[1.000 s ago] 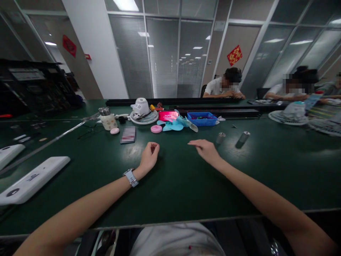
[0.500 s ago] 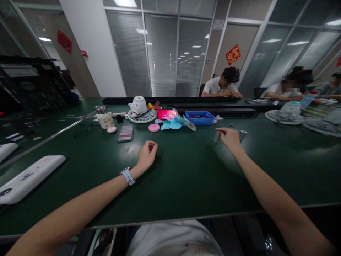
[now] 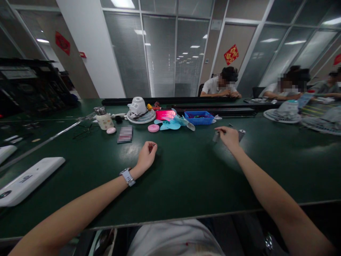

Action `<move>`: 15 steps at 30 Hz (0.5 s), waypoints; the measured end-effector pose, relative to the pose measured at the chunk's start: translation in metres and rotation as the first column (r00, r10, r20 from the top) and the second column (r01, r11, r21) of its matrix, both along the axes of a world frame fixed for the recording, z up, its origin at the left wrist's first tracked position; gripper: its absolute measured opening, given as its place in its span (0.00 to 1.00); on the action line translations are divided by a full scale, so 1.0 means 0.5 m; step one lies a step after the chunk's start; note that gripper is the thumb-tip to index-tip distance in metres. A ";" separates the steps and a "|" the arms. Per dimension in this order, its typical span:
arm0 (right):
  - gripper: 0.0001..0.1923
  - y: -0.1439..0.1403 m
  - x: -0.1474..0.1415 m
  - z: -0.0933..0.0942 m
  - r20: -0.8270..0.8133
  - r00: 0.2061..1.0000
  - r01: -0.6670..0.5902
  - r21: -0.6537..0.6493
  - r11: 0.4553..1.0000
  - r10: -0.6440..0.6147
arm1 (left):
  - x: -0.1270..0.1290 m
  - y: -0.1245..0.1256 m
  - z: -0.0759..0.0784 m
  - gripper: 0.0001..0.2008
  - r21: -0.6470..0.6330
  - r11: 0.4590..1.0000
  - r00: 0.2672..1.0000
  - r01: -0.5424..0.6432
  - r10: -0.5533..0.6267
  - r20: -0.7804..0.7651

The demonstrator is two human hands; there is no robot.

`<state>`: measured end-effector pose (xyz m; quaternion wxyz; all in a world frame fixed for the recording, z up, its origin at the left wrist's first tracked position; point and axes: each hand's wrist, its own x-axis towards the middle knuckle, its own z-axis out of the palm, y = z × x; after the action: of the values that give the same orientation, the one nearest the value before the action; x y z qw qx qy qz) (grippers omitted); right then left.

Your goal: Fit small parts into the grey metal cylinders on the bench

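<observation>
The right hand reaches far out over the dark green matte bench, its fingers pinched on the top of a small grey metal cylinder that stands tilted on the bench surface; a second grey metal cylinder lies just beside the hand on its far side, partly hidden by it. The left hand rests on the bench well apart from them, fingers curled loosely inward, and whether they enclose anything cannot be told; a pale blue strapped watch circles its wrist. Farther back sit a round pink plastic disc, light blue plastic fan blades, a white ribbed fan grille and a shallow blue plastic tray. A long glossy white plastic panel lies at the left.
</observation>
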<state>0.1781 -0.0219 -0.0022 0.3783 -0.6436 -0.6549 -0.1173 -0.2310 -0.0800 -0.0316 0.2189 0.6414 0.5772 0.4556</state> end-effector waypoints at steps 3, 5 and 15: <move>0.17 0.001 0.001 -0.003 0.029 1.000 -0.010 -0.015 1.000 0.010 | 0.001 -0.001 0.001 0.12 -0.002 1.000 1.000 0.000 0.000 -0.001; 0.16 0.001 0.002 -0.003 0.030 0.999 -0.015 -0.020 1.000 0.015 | 0.001 -0.001 0.001 0.11 0.001 1.000 1.000 0.002 -0.002 0.003; 0.15 0.003 -0.002 -0.007 -0.126 0.992 0.001 -0.022 1.000 -0.004 | 0.000 -0.003 0.002 0.10 -0.005 1.000 1.000 0.006 -0.006 0.002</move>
<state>0.1771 -0.0206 -0.0057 0.4115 -0.6548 -0.6301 -0.0698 -0.2309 -0.0814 -0.0306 0.2222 0.6422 0.5762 0.4542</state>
